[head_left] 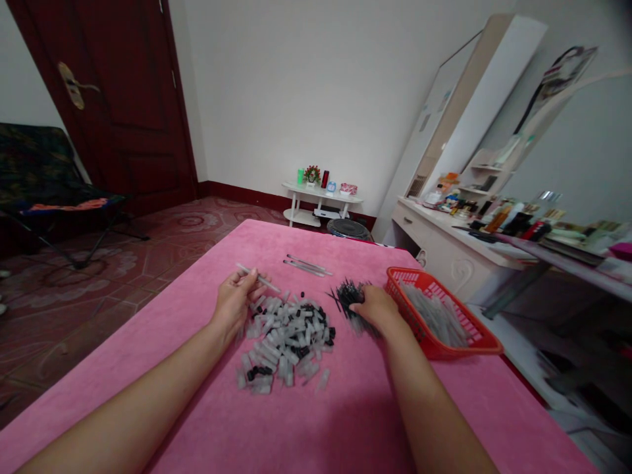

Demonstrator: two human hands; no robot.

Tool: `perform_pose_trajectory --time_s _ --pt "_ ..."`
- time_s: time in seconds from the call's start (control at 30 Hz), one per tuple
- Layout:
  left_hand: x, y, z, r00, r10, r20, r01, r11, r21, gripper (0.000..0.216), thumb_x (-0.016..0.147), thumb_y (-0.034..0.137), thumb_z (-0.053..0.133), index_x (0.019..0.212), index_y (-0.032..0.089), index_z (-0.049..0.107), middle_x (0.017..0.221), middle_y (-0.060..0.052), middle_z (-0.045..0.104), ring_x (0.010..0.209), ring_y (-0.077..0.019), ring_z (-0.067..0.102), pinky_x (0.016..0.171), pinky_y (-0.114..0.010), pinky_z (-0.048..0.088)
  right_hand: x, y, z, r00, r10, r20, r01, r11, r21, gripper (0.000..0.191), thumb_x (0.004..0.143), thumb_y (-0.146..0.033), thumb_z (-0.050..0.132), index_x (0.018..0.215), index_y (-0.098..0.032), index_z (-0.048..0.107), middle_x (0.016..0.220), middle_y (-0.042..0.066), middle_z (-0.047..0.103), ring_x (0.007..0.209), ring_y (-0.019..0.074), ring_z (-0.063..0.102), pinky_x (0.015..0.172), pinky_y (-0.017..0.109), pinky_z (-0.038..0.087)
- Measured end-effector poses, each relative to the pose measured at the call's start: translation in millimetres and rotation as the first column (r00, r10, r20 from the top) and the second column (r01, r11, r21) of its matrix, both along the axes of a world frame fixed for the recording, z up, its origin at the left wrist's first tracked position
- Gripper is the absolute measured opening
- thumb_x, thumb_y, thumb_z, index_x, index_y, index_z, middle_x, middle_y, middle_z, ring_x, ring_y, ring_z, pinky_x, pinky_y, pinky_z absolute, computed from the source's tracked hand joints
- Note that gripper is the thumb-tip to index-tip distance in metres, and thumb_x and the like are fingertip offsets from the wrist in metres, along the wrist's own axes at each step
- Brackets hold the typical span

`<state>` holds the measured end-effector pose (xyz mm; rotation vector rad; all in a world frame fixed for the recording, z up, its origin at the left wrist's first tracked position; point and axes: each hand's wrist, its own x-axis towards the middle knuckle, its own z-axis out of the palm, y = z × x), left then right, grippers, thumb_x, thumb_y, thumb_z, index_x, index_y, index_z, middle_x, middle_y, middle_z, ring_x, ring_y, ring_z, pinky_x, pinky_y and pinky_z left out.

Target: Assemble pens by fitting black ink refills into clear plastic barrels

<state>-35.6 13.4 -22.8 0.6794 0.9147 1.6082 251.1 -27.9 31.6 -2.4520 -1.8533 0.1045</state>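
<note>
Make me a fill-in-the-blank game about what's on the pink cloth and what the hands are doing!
1. A thin translucent tube is held in the person's ____ hand.
2. The heap of small clear and black pieces lies ____ the two hands.
3. From the wearer's view, the plastic basket sits to the ____ of the heap.

Missing words: left; between; right.

no readable text, labels or numbers anywhere.
</note>
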Motion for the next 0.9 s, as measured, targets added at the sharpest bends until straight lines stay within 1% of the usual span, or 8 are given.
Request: perform_pose_trajectory --time_s 0.17,0.27,0.37,0.43,0.6,0.77,0.83,0.9 --pt "1.8 -3.2 2.9 1.000 -0.020 -0.018 0.019 1.000 -0.025 0.015 0.074 0.022 0.069 0.080 0.013 0.060 0.076 -0.006 0.070 0.063 -0.0118 0.067 0.057 -0.019 0.055 -6.1 1.6 -7.4 0.996 0.077 -0.048 -0.079 0.996 -0.039 0.025 0.069 -0.031 0.067 0.089 -0.015 0.066 0.097 0.015 0.069 0.089 0.0243 0.066 0.068 0.028 0.047" --pt "2.5 -4.2 3.5 0.999 -0.029 -0.035 0.029 0.999 -0.013 0.017 0.073 0.023 0.071 0.080 0.012 0.060 0.076 -0.008 0.070 0.062 -0.0115 0.066 0.056 -0.018 0.054 -7.5 2.9 -6.9 0.998 0.051 -0.045 -0.054 0.995 -0.078 0.020 0.070 -0.019 0.063 0.088 -0.015 0.068 0.094 0.015 0.070 0.086 0.0233 0.067 0.066 0.027 0.047" --pt "3.2 -4.6 3.5 0.999 -0.040 -0.029 0.040 0.999 0.003 0.020 0.071 0.024 0.072 0.080 0.012 0.059 0.076 -0.008 0.070 0.064 -0.0127 0.067 0.058 -0.020 0.055 -9.0 3.1 -4.5 1.000 0.012 -0.003 -0.012 0.998 -0.068 0.025 0.068 -0.014 0.060 0.092 -0.014 0.068 0.099 0.017 0.069 0.093 0.0254 0.066 0.070 0.029 0.048" --pt "3.7 -4.9 3.2 0.999 -0.045 -0.026 0.045 0.999 -0.004 0.021 0.070 0.025 0.073 0.079 0.012 0.059 0.075 -0.007 0.070 0.065 -0.0134 0.067 0.058 -0.021 0.055 -9.9 2.4 -3.3 1.000 -0.006 0.011 0.006 0.998 -0.067 0.026 0.069 -0.015 0.060 0.093 -0.015 0.068 0.101 0.016 0.069 0.095 0.0265 0.065 0.072 0.030 0.048" --pt "4.7 -5.5 1.6 0.997 -0.060 -0.055 0.060 0.998 -0.001 0.022 0.070 0.027 0.073 0.080 0.013 0.059 0.077 -0.007 0.070 0.067 -0.0140 0.068 0.058 -0.021 0.056 -6.8 1.1 -3.7 0.999 0.041 -0.026 -0.044 0.995 -0.090 0.019 0.071 -0.021 0.061 0.088 -0.017 0.068 0.097 0.014 0.070 0.092 0.0256 0.066 0.071 0.030 0.048" --pt "5.0 -5.6 0.3 0.995 -0.076 -0.059 0.076 0.997 -0.011 0.021 0.071 0.025 0.072 0.082 0.013 0.059 0.077 -0.007 0.070 0.068 -0.0145 0.069 0.058 -0.021 0.056 -0.4 3.0 -8.0 0.998 -0.061 0.003 0.061 0.998 -0.029 0.042 0.074 -0.039 0.064 0.107 -0.014 0.062 0.111 0.018 0.065 0.102 0.0294 0.062 0.077 0.035 0.048" --pt "5.0 -5.4 0.1 0.995 -0.077 -0.059 0.076 0.997 -0.014 0.021 0.071 0.025 0.072 0.082 0.013 0.059 0.078 -0.007 0.070 0.069 -0.0147 0.069 0.059 -0.021 0.056 -0.5 3.6 -9.2 0.999 -0.046 -0.007 0.045 0.998 -0.040 0.040 0.075 -0.040 0.063 0.106 -0.014 0.062 0.110 0.019 0.065 0.103 0.0293 0.062 0.077 0.034 0.047" --pt "5.1 -5.2 0.1 0.995 -0.078 -0.059 0.078 0.997 -0.013 0.022 0.071 0.026 0.072 0.082 0.013 0.059 0.078 -0.007 0.070 0.069 -0.0149 0.069 0.059 -0.022 0.056 -1.3 4.0 -9.3 1.000 -0.008 -0.023 0.007 0.998 -0.057 0.033 0.075 -0.036 0.062 0.099 -0.014 0.064 0.107 0.017 0.067 0.101 0.0281 0.063 0.077 0.033 0.047"
